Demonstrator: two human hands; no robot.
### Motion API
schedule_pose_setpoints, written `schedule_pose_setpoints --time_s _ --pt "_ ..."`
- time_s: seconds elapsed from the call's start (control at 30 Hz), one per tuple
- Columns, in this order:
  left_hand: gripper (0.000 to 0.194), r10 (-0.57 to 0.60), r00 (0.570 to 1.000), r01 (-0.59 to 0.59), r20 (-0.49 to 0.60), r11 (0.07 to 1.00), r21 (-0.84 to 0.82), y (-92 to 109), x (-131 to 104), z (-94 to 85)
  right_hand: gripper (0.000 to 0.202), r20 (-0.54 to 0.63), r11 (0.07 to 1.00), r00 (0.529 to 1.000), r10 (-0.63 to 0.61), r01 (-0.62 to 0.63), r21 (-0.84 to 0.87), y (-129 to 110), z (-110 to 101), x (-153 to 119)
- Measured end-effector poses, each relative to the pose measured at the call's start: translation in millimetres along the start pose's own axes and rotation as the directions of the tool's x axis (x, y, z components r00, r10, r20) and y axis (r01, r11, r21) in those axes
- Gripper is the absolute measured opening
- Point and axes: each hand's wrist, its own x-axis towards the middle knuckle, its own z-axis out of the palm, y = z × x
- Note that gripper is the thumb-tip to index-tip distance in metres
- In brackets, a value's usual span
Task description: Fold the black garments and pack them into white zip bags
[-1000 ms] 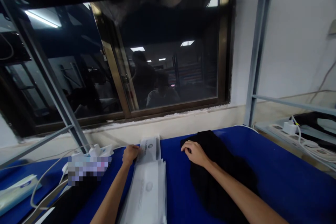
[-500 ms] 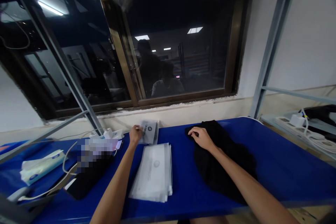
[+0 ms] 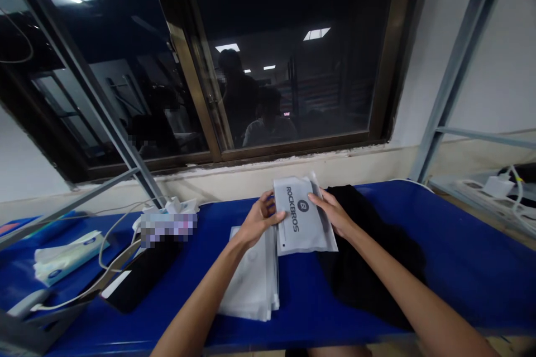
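Between my two hands is a frosted plastic bag (image 3: 305,237) printed ROCKBROS, held up above the table. My left hand (image 3: 257,220) grips its left edge, thumb on the front face. On the other side my right hand (image 3: 335,213) pinches the right edge, fingers over the front. Below and to the left lies a stack of similar frosted bags (image 3: 247,284), partly covered by my left hand and forearm. Beyond my right hand a heap of black cloth (image 3: 385,245) is spread on the blue table, partly behind my right forearm.
The blue table (image 3: 469,256) runs below a dark window (image 3: 301,89). At left are a black case (image 3: 144,279), a tissue pack (image 3: 69,259), cables and a power strip (image 3: 188,207). Metal posts (image 3: 456,67) stand on both sides. More plugs (image 3: 498,187) sit at far right.
The printed bag has come from the back left to the middle, raised and turned toward me. My right hand has left the black cloth and taken the bag's right edge.
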Motion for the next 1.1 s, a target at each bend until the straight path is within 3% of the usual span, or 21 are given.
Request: schedule_pose_setpoints --time_s 0.07,0.13,0.2,0.27,0.37,0.47,0.57,0.77,0.87,1.0,1.1 --pt "0.066 -0.014 0.999 0.014 -0.03 1.0 0.01 4.5 -2.0 -4.4 0.05 0.078 0.998 0.995 0.064 -0.062 -0.018 -5.2 -2.3 -5.3" --pt "0.055 -0.022 0.998 0.026 -0.058 0.997 0.066 12.2 -3.7 -11.8 0.05 0.24 0.989 0.961 0.136 -0.116 -0.097 -9.9 -0.7 -11.7" --pt "0.048 -0.086 0.996 0.083 0.015 0.983 0.162 17.7 -6.0 -14.7 0.049 0.39 0.975 0.903 0.181 -0.113 -0.192 -11.5 4.6 -17.4" --pt "0.043 -0.14 0.986 0.116 0.086 0.964 0.24 17.9 -8.6 -11.3 0.049 0.466 0.966 0.865 0.187 -0.076 -0.248 -10.1 11.0 -20.6" --pt "0.039 -0.118 0.987 0.084 0.108 0.957 0.276 8.3 -11.2 -0.5 0.045 0.456 0.948 0.88 0.131 0.024 -0.318 -6.1 16.9 -20.3" --pt "0.036 -0.12 0.981 0.074 0.154 0.959 0.275 -5.6 -12.1 9.6 0.05 0.356 0.899 0.934 -0.027 0.179 -0.401 -3.4 18.3 -17.3" --pt "0.036 -0.138 0.978 0.095 0.153 0.961 0.261 -15.9 -12.8 16.7 0.046 0.3 0.841 0.945 -0.132 0.267 -0.47 -0.3 19.7 -15.9" --pt "0.038 -0.109 0.994 0.102 0.018 0.966 0.237 -16.7 -10.1 18.8 0.047 0.306 0.8 0.938 -0.161 0.306 -0.516 0.1 22.3 -16.5" --pt "0.039 -0.05 0.987 0.083 -0.151 0.971 0.223 -9.0 -4.2 6.9 0.051 0.348 0.818 0.93 -0.12 0.291 -0.497 -11.2 17.4 -17.7" --pt "0.04 0.109 0.917 -0.014 -0.384 0.97 0.241 5.1 4.1 -22.4 0.049 0.401 0.864 0.914 -0.064 0.253 -0.436 -28.7 0.6 -18.8" --pt "0.04 0.201 0.874 -0.085 -0.443 0.96 0.268 11.8 7.8 -39.0 0.046 0.466 0.908 0.884 0.026 0.174 -0.381 -34.8 -13.3 -16.6"
